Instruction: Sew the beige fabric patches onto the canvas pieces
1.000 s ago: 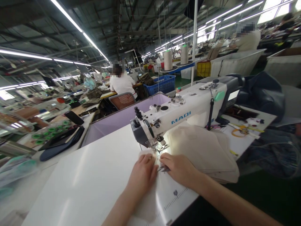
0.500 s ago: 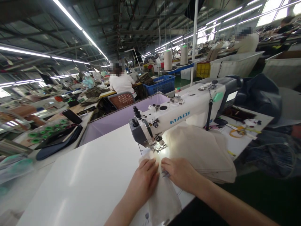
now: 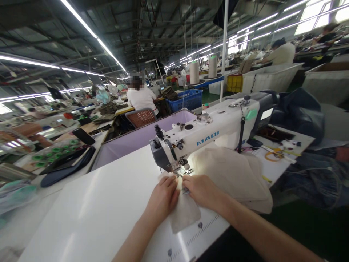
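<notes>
A narrow strip of off-white cloth [image 3: 186, 215] lies on the white table, its far end at the presser foot of a white sewing machine [image 3: 226, 131]. My left hand [image 3: 165, 195] grips the left side of this strip, fingers bent and close together. On the right edge, just in front of the needle, my right hand [image 3: 204, 190] pinches the cloth. A small grey metal piece [image 3: 185, 190] shows under the right fingers; its kind is unclear. Right of the needle, under the machine's arm, rests a stack of off-white cloth pieces [image 3: 231, 176].
Yellow-handled scissors [image 3: 274, 154] lie at the table's right end. A lilac bin [image 3: 141, 134] stands behind the table, with a blue crate [image 3: 187, 100] beyond it. Thread cones [image 3: 194, 72] stand behind the machine. A co-worker in white [image 3: 140, 96] sits farther off.
Both hands have moved forward toward the needle, carrying the cloth strip with them. Its near end has drawn away from the table's front edge, uncovering printed ruler marks.
</notes>
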`<action>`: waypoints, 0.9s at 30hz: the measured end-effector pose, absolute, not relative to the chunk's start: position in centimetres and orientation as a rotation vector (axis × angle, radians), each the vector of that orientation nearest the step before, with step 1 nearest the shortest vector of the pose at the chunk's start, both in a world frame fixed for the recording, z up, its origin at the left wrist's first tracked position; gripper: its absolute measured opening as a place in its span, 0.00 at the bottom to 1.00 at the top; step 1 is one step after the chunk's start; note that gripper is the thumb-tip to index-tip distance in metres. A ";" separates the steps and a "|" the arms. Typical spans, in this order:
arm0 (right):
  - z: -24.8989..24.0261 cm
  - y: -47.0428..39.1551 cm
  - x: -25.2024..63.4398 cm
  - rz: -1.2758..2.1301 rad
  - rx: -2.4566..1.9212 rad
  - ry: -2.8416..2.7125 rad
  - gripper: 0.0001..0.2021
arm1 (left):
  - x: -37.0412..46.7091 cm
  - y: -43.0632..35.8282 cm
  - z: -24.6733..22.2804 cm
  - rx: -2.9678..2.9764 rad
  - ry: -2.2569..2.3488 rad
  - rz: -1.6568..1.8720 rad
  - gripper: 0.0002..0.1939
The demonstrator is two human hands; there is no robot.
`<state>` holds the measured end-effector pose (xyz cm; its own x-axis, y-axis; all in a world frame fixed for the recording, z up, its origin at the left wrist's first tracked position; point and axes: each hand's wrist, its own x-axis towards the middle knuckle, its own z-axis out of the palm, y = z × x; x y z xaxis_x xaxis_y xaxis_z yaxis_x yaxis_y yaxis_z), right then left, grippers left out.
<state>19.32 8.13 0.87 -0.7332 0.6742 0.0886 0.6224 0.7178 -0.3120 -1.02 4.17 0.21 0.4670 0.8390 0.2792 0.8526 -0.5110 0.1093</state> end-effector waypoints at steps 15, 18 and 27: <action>2.1 6.2 26.5 0.604 -1.233 -2.552 0.06 | 2.2 -3.9 -1.7 -2.447 -1.604 -0.182 0.21; 2.0 5.9 27.3 0.616 -1.178 -2.630 0.06 | 0.7 -2.1 -1.4 -2.374 -1.690 -0.081 0.19; 1.1 5.8 27.5 0.509 -1.046 -2.625 0.03 | 0.6 3.3 1.7 -2.238 -1.938 -0.049 0.12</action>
<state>27.55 5.78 1.14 -0.7032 0.7013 0.1174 0.6064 0.6777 -0.4159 0.57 3.34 1.68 0.1496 0.9785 0.1423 0.9843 -0.1338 -0.1147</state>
